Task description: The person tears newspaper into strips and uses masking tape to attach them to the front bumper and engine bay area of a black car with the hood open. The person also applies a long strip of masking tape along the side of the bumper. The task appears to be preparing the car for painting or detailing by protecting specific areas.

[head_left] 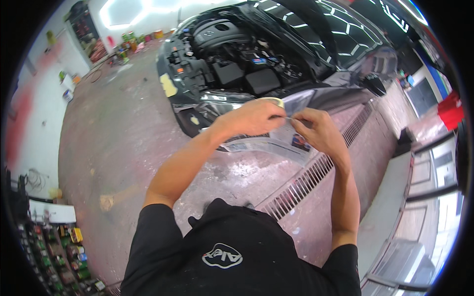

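My left hand [253,117] is closed around a roll of pale yellow tape [275,102], whose edge shows above the knuckles. Thumb and fingers of my right hand [320,129] are pinched together just beside it. Between the two hands runs a short thin strip [289,118], seemingly the tape's loose end. Beneath them, a sheet of newspaper [269,147] hangs at the front corner of a dark car [321,98]. Above my left wrist the headlight [224,97] shows in part.
The hood is raised, baring the engine bay [242,64]. A yellow patch [168,86] sticks to the front bumper. A metal floor grate [301,187] runs beside the car. Cans and bottles [64,256] crowd the lower left, more [131,42] stand by the far wall.
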`<action>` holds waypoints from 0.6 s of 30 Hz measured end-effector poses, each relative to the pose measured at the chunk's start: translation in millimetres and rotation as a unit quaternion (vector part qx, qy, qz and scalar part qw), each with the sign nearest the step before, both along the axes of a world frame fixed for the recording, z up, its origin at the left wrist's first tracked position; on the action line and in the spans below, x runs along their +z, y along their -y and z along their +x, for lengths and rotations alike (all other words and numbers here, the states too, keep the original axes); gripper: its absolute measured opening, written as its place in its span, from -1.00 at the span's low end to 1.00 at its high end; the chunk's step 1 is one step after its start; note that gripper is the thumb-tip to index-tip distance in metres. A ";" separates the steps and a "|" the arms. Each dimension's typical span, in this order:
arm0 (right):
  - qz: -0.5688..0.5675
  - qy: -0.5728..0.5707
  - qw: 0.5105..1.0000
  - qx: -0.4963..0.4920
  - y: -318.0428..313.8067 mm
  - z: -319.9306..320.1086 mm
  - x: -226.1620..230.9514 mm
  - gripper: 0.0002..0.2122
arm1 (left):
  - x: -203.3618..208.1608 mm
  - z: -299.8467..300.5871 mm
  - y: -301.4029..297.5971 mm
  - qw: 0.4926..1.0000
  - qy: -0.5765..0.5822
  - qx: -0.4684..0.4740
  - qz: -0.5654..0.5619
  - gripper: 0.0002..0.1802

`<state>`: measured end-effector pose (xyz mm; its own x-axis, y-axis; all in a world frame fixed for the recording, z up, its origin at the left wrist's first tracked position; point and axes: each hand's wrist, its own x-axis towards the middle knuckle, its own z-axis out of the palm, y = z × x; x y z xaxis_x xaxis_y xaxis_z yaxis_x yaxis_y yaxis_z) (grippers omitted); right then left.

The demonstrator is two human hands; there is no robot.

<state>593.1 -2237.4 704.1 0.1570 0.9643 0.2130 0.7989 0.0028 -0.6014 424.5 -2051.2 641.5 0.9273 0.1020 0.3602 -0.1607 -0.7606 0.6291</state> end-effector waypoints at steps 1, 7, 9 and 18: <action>-0.011 -0.018 1.000 -0.013 -2.2 0.0 0.2 -0.78 | 1.8 -0.9 0.0 1.000 -0.003 0.007 -0.006 -0.65; -0.050 -0.063 0.995 -0.058 0.8 2.8 -1.0 -0.76 | 14.6 -1.2 2.2 1.000 -0.025 0.015 -0.005 -0.67; -0.073 -0.082 0.991 -0.080 3.4 -0.1 3.8 -0.76 | 24.1 -7.1 3.5 0.998 -0.049 0.023 -0.013 -0.67; 0.002 0.021 0.997 -0.069 5.9 -37.9 14.1 -0.78 | 31.6 -20.4 11.7 0.994 0.045 0.026 0.093 -0.72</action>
<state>555.3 -2243.3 718.2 0.2785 0.9335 0.2259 0.8169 -0.1065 -0.5668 404.0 -2062.9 673.1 0.8858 0.0730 0.4584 -0.1673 -0.8710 0.4619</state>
